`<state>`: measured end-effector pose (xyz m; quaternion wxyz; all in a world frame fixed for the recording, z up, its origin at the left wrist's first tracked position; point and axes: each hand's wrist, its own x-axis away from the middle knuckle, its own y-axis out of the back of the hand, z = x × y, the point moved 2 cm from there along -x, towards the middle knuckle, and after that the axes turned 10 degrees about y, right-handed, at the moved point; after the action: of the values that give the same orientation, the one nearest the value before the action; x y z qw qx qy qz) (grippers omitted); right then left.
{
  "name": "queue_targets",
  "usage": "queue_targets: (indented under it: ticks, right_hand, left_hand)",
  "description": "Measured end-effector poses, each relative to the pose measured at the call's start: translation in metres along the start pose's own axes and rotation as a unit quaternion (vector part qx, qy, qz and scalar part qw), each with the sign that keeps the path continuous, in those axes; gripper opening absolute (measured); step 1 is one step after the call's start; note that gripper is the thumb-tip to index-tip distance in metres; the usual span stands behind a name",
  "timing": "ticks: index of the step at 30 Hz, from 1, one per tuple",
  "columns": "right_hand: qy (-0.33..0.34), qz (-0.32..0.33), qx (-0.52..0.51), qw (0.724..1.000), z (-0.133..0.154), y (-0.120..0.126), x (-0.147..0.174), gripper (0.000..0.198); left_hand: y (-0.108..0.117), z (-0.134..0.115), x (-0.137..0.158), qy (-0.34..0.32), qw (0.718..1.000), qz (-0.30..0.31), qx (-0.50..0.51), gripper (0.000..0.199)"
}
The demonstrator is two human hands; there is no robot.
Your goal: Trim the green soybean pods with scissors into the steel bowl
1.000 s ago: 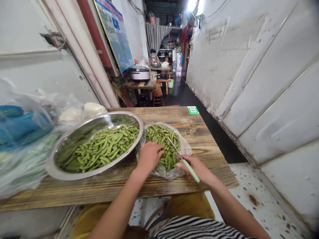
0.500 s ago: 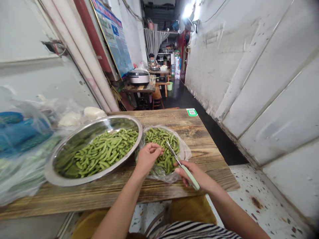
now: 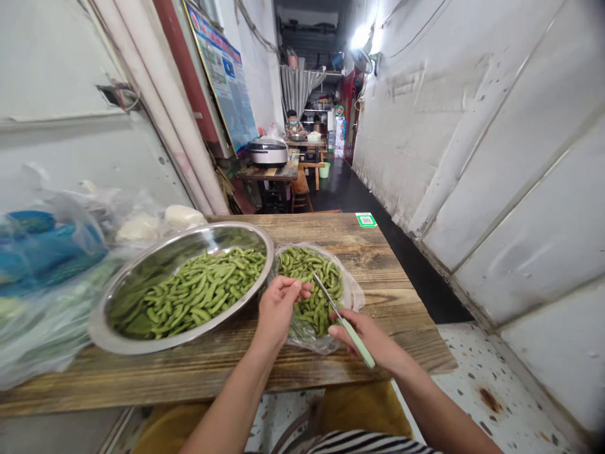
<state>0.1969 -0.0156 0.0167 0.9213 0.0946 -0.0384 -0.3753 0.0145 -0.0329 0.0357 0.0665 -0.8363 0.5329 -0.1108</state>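
My left hand point(image 3: 278, 310) is closed in a pinch over the left side of a clear plastic bag point(image 3: 352, 291). A small part of a green soybean pod point(image 3: 304, 282) shows at its fingertips, mostly covered by them. In my right hand point(image 3: 362, 334) is a pair of scissors point(image 3: 352, 337) with pale green handles, the blades pointing up and left over the bag, close to my left fingertips. Many soybean pods point(image 3: 321, 268) fill the open bag. Left of it, a large steel basin point(image 3: 106, 343) holds a heap of green pods point(image 3: 203, 287).
Plastic bags of produce point(image 3: 51, 265) crowd the table's left end. The wooden table point(image 3: 397, 302) carries a green QR-code sticker point(image 3: 365, 219) at its far right corner. Beyond stand a second table with a rice cooker point(image 3: 267, 152) and a seated person point(image 3: 293, 126).
The view has shifted slightly, so the scene sits a little lower and further right. My left hand stays pinched near the scissor tips; my right hand still grips the scissors.
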Motion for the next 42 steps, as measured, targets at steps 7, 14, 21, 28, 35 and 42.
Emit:
queue_targets:
  ticks: [7, 14, 21, 28, 35, 42]
  right_hand:
    - [-0.001, -0.001, -0.038, 0.999, 0.005, -0.006, -0.004, 0.048]
    - [-0.014, -0.01, -0.037, 0.999, 0.01, -0.006, -0.011, 0.051]
    - [-0.021, 0.0, -0.065, 0.998, 0.012, -0.009, -0.012, 0.049]
    - [-0.052, -0.019, -0.107, 0.993, 0.002, -0.012, -0.013, 0.043]
    - [-0.05, -0.07, -0.084, 0.993, -0.007, 0.003, -0.015, 0.045]
    - [-0.047, -0.063, -0.073, 0.994, -0.011, 0.004, -0.012, 0.046]
  left_hand:
    - [-0.006, 0.0, 0.007, 0.056, 0.997, 0.044, 0.029, 0.024]
    - [-0.002, 0.001, 0.008, 0.052, 0.996, 0.049, -0.046, 0.024]
    - [-0.001, 0.001, 0.007, 0.055, 0.995, 0.049, -0.068, 0.023]
    - [0.006, -0.004, 0.009, 0.032, 0.989, 0.031, -0.141, 0.022]
    - [0.058, -0.066, 0.01, -0.25, 0.734, -0.327, -0.541, 0.026]
    - [0.013, -0.017, 0.015, -0.197, 0.671, -0.112, -0.706, 0.03]
